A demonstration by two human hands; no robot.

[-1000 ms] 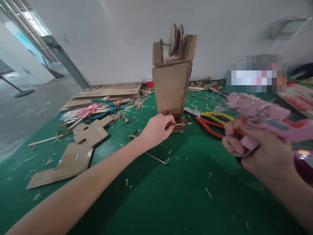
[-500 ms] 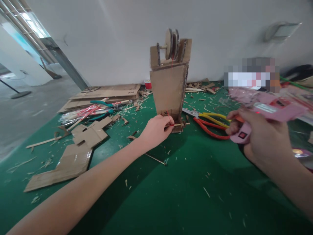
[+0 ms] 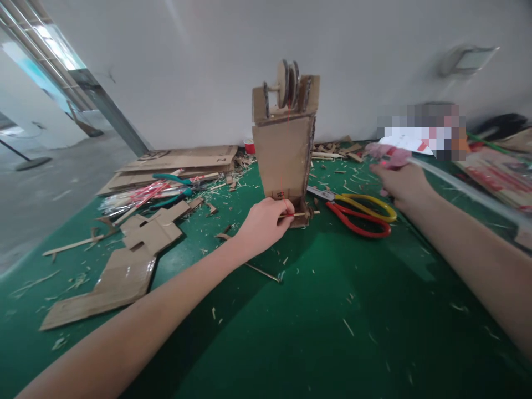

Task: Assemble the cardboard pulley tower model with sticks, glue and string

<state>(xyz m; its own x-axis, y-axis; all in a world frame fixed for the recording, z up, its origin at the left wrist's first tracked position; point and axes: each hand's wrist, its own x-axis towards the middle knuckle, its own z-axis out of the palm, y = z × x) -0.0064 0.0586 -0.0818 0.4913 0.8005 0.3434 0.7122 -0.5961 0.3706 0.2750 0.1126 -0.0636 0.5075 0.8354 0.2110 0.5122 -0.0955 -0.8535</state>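
A tall cardboard tower (image 3: 282, 158) stands upright, with a cardboard pulley wheel (image 3: 283, 83) on a wooden axle between its top flaps. Red string (image 3: 281, 183) runs from the wheel down the tower's front. My left hand (image 3: 268, 221) pinches a thin wooden stick (image 3: 300, 214) at the tower's base, where the red string is wound on it. To the right, my right hand (image 3: 405, 180) is closed around a pink glue gun (image 3: 393, 156), blurred and partly hidden by the hand. Red-and-yellow-handled scissors (image 3: 361, 216) lie between tower and right hand.
Cut cardboard pieces (image 3: 124, 271), teal-handled pliers (image 3: 172, 197) and flat cardboard sheets (image 3: 178, 159) lie at left. A metal rod (image 3: 264, 271) rests before the tower. Wood shavings litter the green tabletop (image 3: 266, 338). Plastic-wrapped packs (image 3: 499, 177) are at far right.
My right hand has moved away toward the back with the glue gun, uncovering the scissors' handles. My left hand stays on the stick. The view has shifted slightly.
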